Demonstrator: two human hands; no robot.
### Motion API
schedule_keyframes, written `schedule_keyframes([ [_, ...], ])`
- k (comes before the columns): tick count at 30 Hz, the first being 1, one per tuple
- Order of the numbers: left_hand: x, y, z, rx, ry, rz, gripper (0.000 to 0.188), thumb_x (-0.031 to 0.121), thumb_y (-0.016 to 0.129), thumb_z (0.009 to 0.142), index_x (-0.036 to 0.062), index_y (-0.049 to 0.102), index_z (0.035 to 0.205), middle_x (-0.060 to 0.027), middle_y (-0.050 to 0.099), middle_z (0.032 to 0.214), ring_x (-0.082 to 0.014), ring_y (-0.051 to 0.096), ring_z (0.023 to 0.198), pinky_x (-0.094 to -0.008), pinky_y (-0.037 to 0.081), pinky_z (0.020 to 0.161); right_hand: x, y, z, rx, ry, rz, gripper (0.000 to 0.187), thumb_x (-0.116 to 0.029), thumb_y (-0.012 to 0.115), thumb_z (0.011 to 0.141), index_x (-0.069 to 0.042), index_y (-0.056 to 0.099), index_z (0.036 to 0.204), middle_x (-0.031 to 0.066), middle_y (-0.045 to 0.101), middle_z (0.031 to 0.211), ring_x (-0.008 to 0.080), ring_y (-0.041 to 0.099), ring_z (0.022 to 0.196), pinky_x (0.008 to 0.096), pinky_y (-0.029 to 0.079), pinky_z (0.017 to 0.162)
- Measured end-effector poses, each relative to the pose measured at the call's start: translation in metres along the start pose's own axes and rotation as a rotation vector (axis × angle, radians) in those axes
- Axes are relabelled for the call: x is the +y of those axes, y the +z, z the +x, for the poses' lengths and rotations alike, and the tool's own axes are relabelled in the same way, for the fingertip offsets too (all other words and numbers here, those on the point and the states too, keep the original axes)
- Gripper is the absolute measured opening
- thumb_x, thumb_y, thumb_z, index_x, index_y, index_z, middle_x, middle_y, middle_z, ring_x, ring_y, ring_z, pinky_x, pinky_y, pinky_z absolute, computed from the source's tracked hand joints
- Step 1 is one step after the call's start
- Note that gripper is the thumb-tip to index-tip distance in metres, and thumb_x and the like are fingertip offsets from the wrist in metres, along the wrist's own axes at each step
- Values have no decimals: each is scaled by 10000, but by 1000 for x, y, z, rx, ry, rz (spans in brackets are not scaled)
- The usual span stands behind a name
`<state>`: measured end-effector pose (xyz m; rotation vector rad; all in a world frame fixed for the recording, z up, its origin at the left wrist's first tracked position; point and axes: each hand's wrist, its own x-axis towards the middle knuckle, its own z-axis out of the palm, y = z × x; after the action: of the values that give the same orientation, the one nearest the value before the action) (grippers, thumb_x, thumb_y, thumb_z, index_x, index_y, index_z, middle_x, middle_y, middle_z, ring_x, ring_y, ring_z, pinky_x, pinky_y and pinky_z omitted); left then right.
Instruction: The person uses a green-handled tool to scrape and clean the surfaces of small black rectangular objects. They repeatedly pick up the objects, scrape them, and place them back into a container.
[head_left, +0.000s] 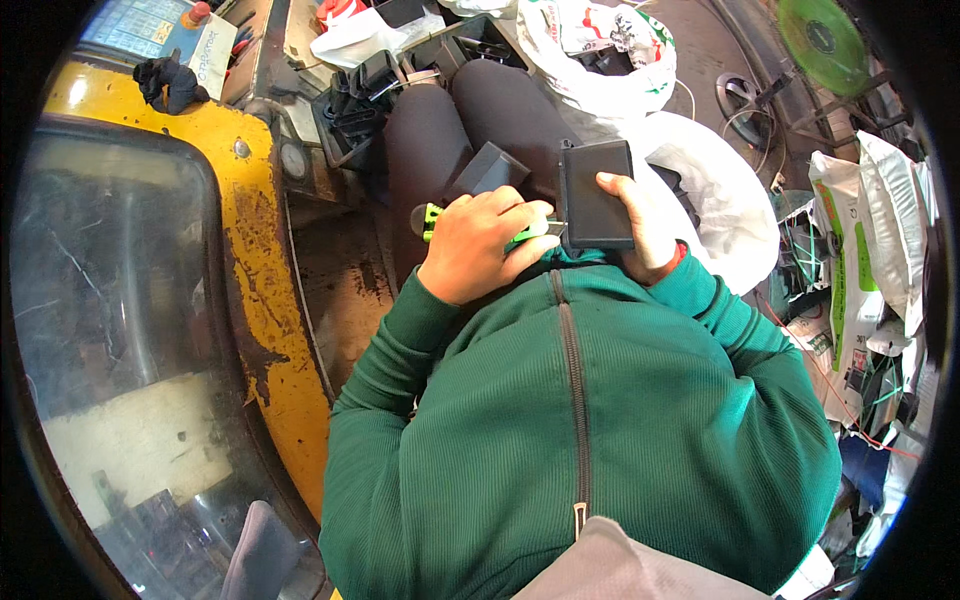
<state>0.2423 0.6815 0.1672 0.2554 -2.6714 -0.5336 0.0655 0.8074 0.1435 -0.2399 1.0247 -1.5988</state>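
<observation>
My left hand is closed around a bright green utility knife. Its thin metal blade meets the left side edge of a black rectangular plastic box-like part. That part is gripped from its right side by my right hand, the thumb lying on its broad face and the fingers hidden behind it. Both hands are in front of my stomach, over my lap. Another black block-shaped part rests on my thighs, just beyond my left hand.
A white sack with dark parts inside stands at my right; another white bag is farther off. Beyond my knees sits a crate of black parts. A yellow machine frame borders my left. Filled plastic bags and a green fan are at right.
</observation>
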Motion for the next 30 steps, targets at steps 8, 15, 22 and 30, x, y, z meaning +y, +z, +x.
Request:
schedule_keyframes([
  [8,-34,-23,20,174,-138,81,230,287,690,816,115,674,968,-68,613,804,-259,632,679,-367,500,588,2,5,-13,-20,124,10,364,-266,529,892,26,597,1098,105,669,950,165,647,811,279,521,749],
  [15,-9,-11,14,21,-55,-67,251,234,702,805,100,660,1014,-76,626,836,-262,630,700,-341,504,622,3,-3,-6,-99,81,-37,355,-261,537,895,24,610,1094,98,673,965,150,652,803,262,522,743],
  [22,-27,-9,27,51,-38,61,245,259,695,807,87,666,978,-95,623,839,-270,628,698,-366,496,614,14,-24,5,-154,19,-149,289,-234,550,900,4,654,1028,71,684,965,164,652,845,305,516,787],
  [30,-85,-25,21,3,-508,191,462,465,689,801,61,666,1025,-143,648,931,-317,635,862,-397,493,756,-14,-40,-3,-4,-59,-143,284,-221,628,851,-18,655,1048,50,674,957,130,612,901,289,480,821],
])
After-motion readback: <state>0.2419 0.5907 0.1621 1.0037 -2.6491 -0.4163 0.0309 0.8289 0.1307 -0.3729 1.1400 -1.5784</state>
